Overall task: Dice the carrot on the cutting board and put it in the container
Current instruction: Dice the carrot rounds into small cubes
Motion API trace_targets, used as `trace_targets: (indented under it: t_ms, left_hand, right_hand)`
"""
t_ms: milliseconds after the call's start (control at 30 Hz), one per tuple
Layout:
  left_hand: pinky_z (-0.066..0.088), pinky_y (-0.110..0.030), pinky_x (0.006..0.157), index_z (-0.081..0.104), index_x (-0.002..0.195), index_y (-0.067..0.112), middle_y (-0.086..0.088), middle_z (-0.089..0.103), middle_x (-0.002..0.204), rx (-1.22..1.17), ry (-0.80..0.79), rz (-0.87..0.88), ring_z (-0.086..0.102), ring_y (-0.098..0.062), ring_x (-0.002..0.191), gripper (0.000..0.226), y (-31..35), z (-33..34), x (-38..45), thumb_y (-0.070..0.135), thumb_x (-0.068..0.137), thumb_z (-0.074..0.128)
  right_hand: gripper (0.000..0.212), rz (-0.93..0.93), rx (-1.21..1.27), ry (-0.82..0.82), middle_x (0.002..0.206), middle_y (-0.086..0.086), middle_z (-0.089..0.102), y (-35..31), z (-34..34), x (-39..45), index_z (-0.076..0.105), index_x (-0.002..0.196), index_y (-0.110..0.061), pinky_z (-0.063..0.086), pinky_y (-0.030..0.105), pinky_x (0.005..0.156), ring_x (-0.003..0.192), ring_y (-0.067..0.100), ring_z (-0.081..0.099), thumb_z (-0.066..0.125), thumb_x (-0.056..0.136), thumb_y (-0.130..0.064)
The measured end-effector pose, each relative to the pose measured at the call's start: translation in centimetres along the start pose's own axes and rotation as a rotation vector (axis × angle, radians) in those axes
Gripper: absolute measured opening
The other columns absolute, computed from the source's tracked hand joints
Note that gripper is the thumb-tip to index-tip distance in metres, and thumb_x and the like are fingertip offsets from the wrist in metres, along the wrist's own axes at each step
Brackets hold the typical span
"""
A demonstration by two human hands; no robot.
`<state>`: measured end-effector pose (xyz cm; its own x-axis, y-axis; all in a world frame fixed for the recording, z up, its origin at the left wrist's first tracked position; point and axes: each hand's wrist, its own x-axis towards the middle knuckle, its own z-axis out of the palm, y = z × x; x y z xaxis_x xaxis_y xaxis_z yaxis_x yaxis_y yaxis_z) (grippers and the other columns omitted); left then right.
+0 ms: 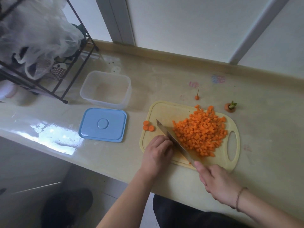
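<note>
Orange diced carrot [201, 131] heaped on right half of yellow cutting board [158, 111]. Knife [174, 140] runs diagonally, tip far-left; right hand [217, 181] grips its handle. Left hand [157, 153], fingers curled, rests against blade; contents hidden. Container [105, 88] far-left, apart.

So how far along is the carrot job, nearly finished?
Most of the dicing looks done: a big pile of carrot cubes lies on the cutting board. In hand: the right hand holds the knife against the pile, the left hand resting beside the blade. Left: three carrot slices remain uncut beside the board, and the container is empty, its lid off.
</note>
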<state>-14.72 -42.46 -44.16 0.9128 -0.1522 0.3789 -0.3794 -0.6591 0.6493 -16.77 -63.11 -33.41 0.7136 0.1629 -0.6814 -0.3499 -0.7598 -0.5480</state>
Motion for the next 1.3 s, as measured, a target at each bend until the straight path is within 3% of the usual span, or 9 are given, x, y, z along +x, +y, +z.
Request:
trace_targets:
  t_ms: [133,233,467,600,767,867,1000,1167,1300]
  left_hand:
    - [0.055,-0.033,0.078,0.071,0.089,0.003,-0.008,0.069,0.098,-0.008,-0.021,-0.002,0.064,-0.023,0.091,0.006,0.4,-0.4,0.1,0.003,0.084,0.069]
    - [0.056,-0.034,0.076,0.071,0.09,0.004,-0.009,0.068,0.101,-0.026,-0.017,0.02,0.065,-0.024,0.092,0.007,0.6,-0.8,0.3,0.001,0.083,0.07]
    - [0.047,-0.024,0.095,0.072,0.094,0.003,-0.004,0.063,0.108,0.036,0.326,-0.218,0.062,-0.022,0.102,0.027,-0.9,-4.3,1.6,-0.015,0.075,0.063]
    - [0.035,-0.013,0.099,0.07,0.106,0.003,-0.006,0.065,0.111,0.124,0.146,-0.211,0.057,-0.023,0.103,0.031,-2.8,-6.3,3.3,-0.004,0.076,0.066]
    - [0.053,-0.039,0.088,0.073,0.107,0.01,-0.004,0.068,0.112,0.226,-0.125,-0.155,0.06,-0.032,0.101,0.029,-4.5,-6.3,4.1,0.009,0.078,0.075]
    - [0.054,-0.044,0.08,0.077,0.094,0.013,-0.002,0.07,0.103,0.288,-0.133,-0.084,0.06,-0.033,0.095,0.019,-5.2,-5.8,4.5,0.025,0.083,0.066]
    - [0.043,-0.043,0.085,0.076,0.087,0.016,-0.001,0.068,0.107,0.355,-0.033,-0.142,0.053,-0.031,0.106,0.018,-4.7,-5.3,4.4,0.031,0.079,0.07]
    - [0.038,-0.037,0.081,0.076,0.091,0.02,0.002,0.066,0.098,0.298,-0.103,-0.055,0.053,-0.026,0.098,0.025,-1.4,-3.2,2.3,0.041,0.085,0.063]
    - [0.041,-0.04,0.08,0.074,0.101,0.018,0.002,0.066,0.099,0.238,-0.092,-0.14,0.058,-0.022,0.093,0.027,-0.6,-1.7,0.2,0.039,0.087,0.064]
  right_hand:
    - [0.062,0.056,0.152,-0.017,0.039,-0.006,0.035,-1.0,0.3,0.6,0.041,0.056,-0.018,0.025,0.019,0.038,0.03,0.009,0.029,0.029,0.085,-0.071]
    - [0.061,0.103,0.278,-0.06,0.046,-0.001,0.03,-0.5,-0.3,-0.5,0.04,0.062,-0.016,0.019,0.017,0.04,0.035,0.015,0.022,0.033,0.081,-0.074]
    - [0.065,0.161,0.374,-0.213,0.049,0.002,0.025,1.3,-1.4,-1.8,0.04,0.064,-0.016,0.018,0.019,0.041,0.039,0.014,0.02,0.037,0.076,-0.079]
    - [0.066,0.198,0.368,-0.275,0.049,0.004,0.027,1.9,-1.0,-1.9,0.041,0.065,-0.015,0.021,0.016,0.039,0.036,0.012,0.022,0.036,0.074,-0.081]
    - [0.062,0.262,0.405,-0.249,0.049,0.004,0.027,2.7,-1.4,-1.6,0.042,0.067,-0.014,0.021,0.014,0.04,0.037,0.01,0.022,0.039,0.073,-0.075]
    - [0.063,0.276,0.473,-0.199,0.05,0.005,0.03,2.7,-1.9,-1.2,0.043,0.069,-0.012,0.022,0.015,0.04,0.037,0.011,0.022,0.041,0.072,-0.075]
    - [0.063,0.222,0.457,-0.174,0.051,0.006,0.03,2.3,-1.5,-1.0,0.043,0.067,-0.014,0.022,0.016,0.04,0.037,0.013,0.023,0.04,0.074,-0.077]
    - [0.069,0.165,0.361,-0.139,0.053,0.006,0.031,2.1,-0.8,-1.2,0.043,0.057,-0.02,0.017,0.016,0.044,0.04,0.013,0.021,0.039,0.066,-0.089]
    - [0.067,0.157,0.358,-0.16,0.053,0.006,0.03,2.2,-0.7,-1.6,0.041,0.056,-0.02,0.015,0.018,0.044,0.04,0.013,0.02,0.034,0.073,-0.084]
